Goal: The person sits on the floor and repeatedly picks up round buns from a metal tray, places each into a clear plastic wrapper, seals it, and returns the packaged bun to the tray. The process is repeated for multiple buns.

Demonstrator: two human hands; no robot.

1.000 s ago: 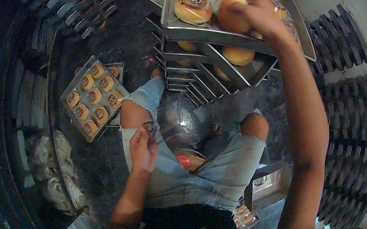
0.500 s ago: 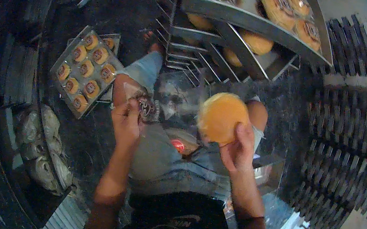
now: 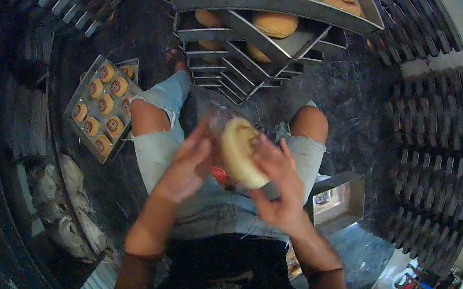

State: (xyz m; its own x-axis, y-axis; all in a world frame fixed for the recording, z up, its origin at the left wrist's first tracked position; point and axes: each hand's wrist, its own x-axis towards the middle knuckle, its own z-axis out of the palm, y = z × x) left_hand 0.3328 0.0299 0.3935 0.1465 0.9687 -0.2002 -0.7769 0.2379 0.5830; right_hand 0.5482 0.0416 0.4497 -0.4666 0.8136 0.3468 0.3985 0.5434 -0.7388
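Observation:
My right hand (image 3: 281, 181) holds a round golden-topped bun (image 3: 240, 153), tilted on edge between thumb and fingers with its pale underside and side showing. Facing it, my left hand (image 3: 188, 159) is smeared by motion; its fingers seem to pinch a clear plastic bag (image 3: 218, 120), which is blurred against the bun's left side. Both hands are above my lap, between my knees. A small red item (image 3: 218, 173) lies in my lap, partly covered by the bun.
Ahead, metal trays (image 3: 280, 8) are stacked crosswise, with bagged buns on top and more buns inside. Another tray (image 3: 83, 140) of bagged buns lies at left. A metal box (image 3: 354, 200) with a packet of printed film (image 3: 327, 198) stands by my right thigh. Dark tray stacks (image 3: 448, 116) line the right.
My hands have come together from apart. The bun has moved left and tipped onto its edge; the bag has moved right to meet it. My head view has shifted.

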